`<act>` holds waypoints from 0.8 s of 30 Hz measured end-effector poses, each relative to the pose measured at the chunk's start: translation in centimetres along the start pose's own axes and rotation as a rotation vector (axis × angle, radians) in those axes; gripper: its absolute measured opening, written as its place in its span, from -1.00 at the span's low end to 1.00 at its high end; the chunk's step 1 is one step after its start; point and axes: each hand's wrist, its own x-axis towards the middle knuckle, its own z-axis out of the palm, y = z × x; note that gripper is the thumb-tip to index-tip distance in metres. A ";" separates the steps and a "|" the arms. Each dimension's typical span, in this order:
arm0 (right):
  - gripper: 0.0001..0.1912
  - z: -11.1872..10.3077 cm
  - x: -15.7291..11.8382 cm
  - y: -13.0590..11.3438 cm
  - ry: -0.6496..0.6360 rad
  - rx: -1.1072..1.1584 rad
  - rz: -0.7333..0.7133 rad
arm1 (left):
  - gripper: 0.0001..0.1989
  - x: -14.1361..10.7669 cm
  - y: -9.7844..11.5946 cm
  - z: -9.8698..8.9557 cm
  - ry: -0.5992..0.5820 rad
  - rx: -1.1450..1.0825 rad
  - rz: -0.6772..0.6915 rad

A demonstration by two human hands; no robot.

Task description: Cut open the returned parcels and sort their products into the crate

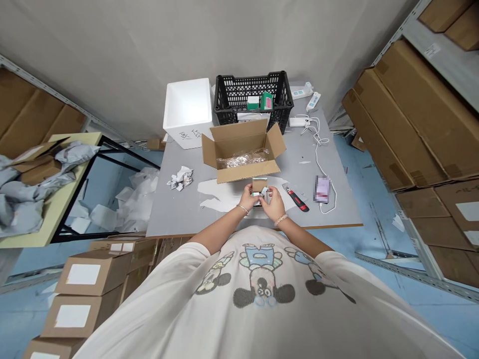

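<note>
My left hand (246,197) grips the left side of a small cardboard box (260,185) with its lid flap standing up. My right hand (273,204) is closed round the right side of the same box, both thumbs meeting near its opening. A small white and green piece shows between the thumbs; what it is I cannot make out. Just beyond the hands stands an open shipping carton (247,174) with clear plastic wrap (245,158) inside. A red and black utility knife (298,199) lies right of my right hand.
A black plastic crate (253,82) holding green and white boxes stands at the back, beside a white foam box (188,107). Crumpled paper (181,178) lies on the left. A phone (322,190) with a white cable (334,194) is on the right. Stacked cartons (80,273) stand at lower left.
</note>
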 end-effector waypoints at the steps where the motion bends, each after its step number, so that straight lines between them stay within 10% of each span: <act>1: -0.46 0.1 0.0 0.0 -0.011 0.000 -0.014 | -0.36 -0.1 0.0 0.1 0.019 0.048 0.001; 24: -0.67 -0.4 -0.8 1.0 -0.174 0.069 -0.219 | -0.74 -1.4 2.4 -1.3 -0.180 -0.155 -0.115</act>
